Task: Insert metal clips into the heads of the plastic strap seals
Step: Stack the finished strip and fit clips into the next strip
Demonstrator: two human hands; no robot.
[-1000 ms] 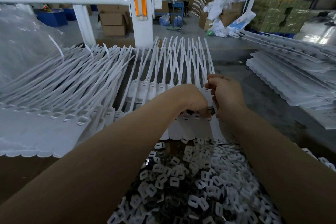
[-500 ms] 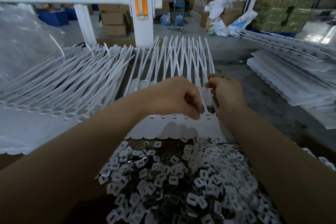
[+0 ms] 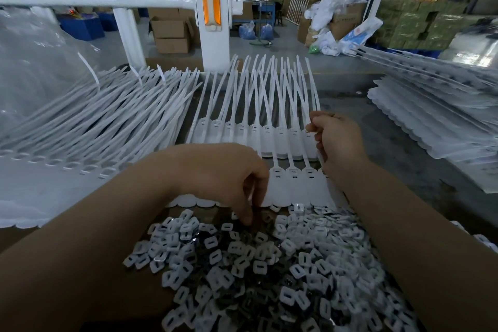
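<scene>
We see our left hand (image 3: 229, 178) with fingers curled down, tips touching the pile of clips (image 3: 269, 272) on the table. Our right hand (image 3: 336, 143) pinches a white strap seal (image 3: 310, 105) just beside the row of seals. We cannot read any writing.

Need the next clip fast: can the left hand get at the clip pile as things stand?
Probably yes. The left hand hangs right over the near edge of the clip pile, fingertips pointing down at it, nothing between. The right hand holds the straps off to the side.

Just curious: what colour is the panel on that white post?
Orange, on the white post, clearest in the head view.
</scene>
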